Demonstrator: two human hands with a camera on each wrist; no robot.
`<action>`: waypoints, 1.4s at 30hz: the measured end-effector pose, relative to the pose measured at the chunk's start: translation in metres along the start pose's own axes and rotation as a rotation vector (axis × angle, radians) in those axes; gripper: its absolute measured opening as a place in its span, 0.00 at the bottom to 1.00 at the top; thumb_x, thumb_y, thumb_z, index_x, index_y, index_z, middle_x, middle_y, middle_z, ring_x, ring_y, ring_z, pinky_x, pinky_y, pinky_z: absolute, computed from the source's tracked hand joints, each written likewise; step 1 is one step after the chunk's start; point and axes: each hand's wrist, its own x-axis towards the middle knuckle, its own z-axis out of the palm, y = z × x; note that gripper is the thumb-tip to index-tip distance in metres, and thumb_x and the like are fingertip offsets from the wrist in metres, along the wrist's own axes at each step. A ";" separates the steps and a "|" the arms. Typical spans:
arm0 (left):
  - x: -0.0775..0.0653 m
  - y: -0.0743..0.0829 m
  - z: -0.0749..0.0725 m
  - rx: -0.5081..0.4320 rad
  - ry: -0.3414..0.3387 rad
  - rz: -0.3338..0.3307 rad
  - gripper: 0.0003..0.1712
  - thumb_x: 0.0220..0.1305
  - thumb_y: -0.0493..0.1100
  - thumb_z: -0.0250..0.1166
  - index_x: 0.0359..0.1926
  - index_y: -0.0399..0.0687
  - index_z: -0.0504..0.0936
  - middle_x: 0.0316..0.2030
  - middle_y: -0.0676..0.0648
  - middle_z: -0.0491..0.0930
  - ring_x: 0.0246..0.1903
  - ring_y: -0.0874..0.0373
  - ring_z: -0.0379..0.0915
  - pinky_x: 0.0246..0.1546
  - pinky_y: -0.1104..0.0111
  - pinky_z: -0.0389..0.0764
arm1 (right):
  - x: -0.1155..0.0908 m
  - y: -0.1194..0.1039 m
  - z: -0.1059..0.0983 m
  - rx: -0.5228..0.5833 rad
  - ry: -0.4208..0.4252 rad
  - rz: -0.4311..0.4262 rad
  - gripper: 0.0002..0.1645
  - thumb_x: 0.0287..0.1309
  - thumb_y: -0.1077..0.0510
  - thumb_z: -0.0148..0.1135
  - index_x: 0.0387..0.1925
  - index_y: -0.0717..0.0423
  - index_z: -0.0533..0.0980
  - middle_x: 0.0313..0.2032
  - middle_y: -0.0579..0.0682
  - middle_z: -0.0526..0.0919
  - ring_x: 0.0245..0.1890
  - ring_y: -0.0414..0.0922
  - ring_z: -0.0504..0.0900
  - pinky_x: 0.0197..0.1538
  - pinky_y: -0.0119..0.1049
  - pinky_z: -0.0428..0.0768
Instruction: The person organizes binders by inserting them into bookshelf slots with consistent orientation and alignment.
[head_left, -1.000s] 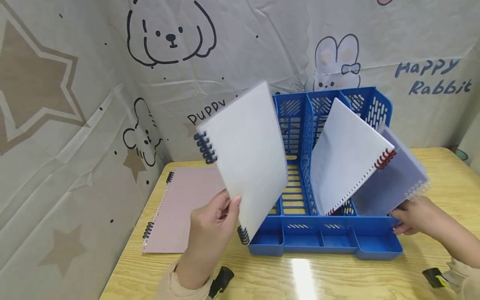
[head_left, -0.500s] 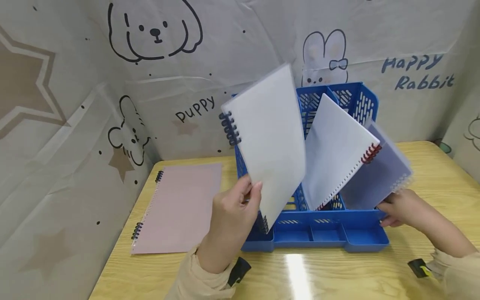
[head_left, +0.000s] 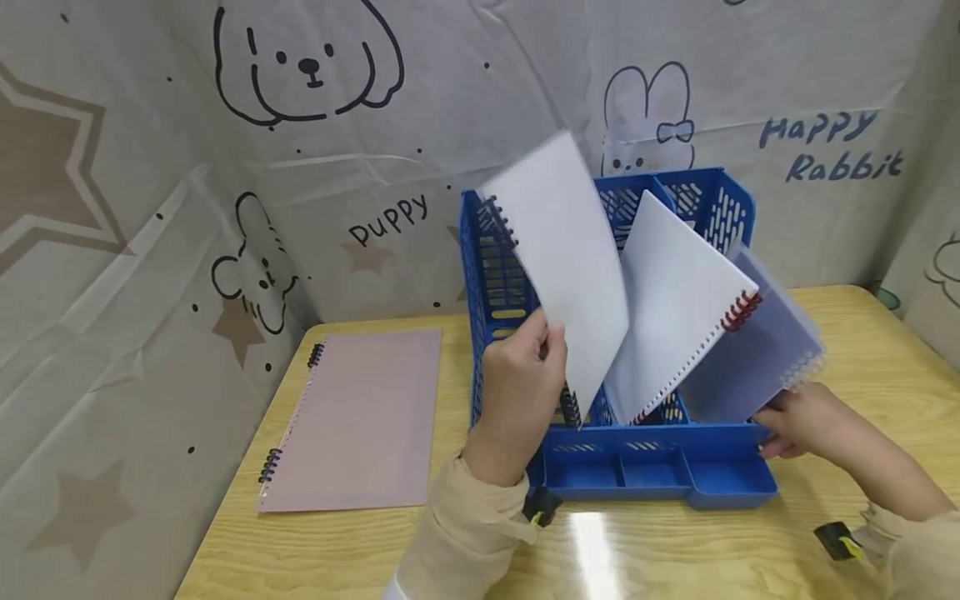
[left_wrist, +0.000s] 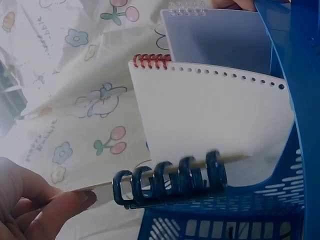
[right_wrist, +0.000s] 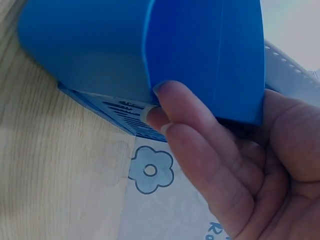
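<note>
Viewed remotely through the head and wrist cameras, I record the following. The person's left hand [head_left: 517, 392] holds the dark-ringed white notebook [head_left: 573, 258] by its spine edge, between the two groups of rings, the edge pinched between thumb and finger. The notebook is tilted, its upper end raised above the blue organizer [head_left: 585, 438] and its lower end just behind the organizer's front tray; I cannot tell whether that end touches the base. In the left wrist view one group of dark rings [left_wrist: 167, 182] sits beside the fingertips. The right hand [head_left: 810, 421] grips the organizer at its front right corner, fingers curled round the edge of the wall, as the right wrist view confirms. Within the organizer I note a red-ringed white notebook [head_left: 675, 308] leaning, its spine toward the front right, and beside it, to the right, a grey-blue notebook [head_left: 750, 358] with clear rings, also leaning, its ringed corner above the right hand. A pink notebook [head_left: 360, 417] lies flat on the wooden table [head_left: 337, 550], apart from the organizer on its left, dark rings along its left edge. Behind the table I observe a printed cloth [head_left: 525, 83] bearing cartoon animals and lettering.
</note>
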 end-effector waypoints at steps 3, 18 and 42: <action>0.003 0.001 0.009 0.044 0.007 -0.013 0.21 0.58 0.28 0.61 0.16 0.43 0.61 0.12 0.54 0.50 0.13 0.66 0.46 0.15 0.78 0.49 | -0.002 -0.005 0.001 0.000 0.002 0.036 0.32 0.66 0.60 0.53 0.61 0.78 0.53 0.30 0.57 0.74 0.18 0.45 0.80 0.22 0.39 0.81; 0.007 0.011 0.058 0.158 -0.066 -0.026 0.07 0.63 0.33 0.59 0.41 0.34 0.80 0.28 0.42 0.85 0.20 0.58 0.81 0.20 0.79 0.76 | -0.003 -0.005 -0.006 -0.011 0.004 -0.017 0.31 0.64 0.64 0.53 0.60 0.79 0.55 0.29 0.56 0.78 0.17 0.45 0.81 0.19 0.38 0.80; -0.012 0.011 0.106 0.390 -0.122 0.121 0.18 0.61 0.37 0.64 0.51 0.33 0.78 0.26 0.48 0.85 0.15 0.63 0.77 0.15 0.80 0.72 | 0.000 -0.005 -0.004 0.024 -0.007 -0.020 0.31 0.64 0.63 0.53 0.61 0.77 0.55 0.28 0.54 0.75 0.16 0.44 0.80 0.20 0.37 0.80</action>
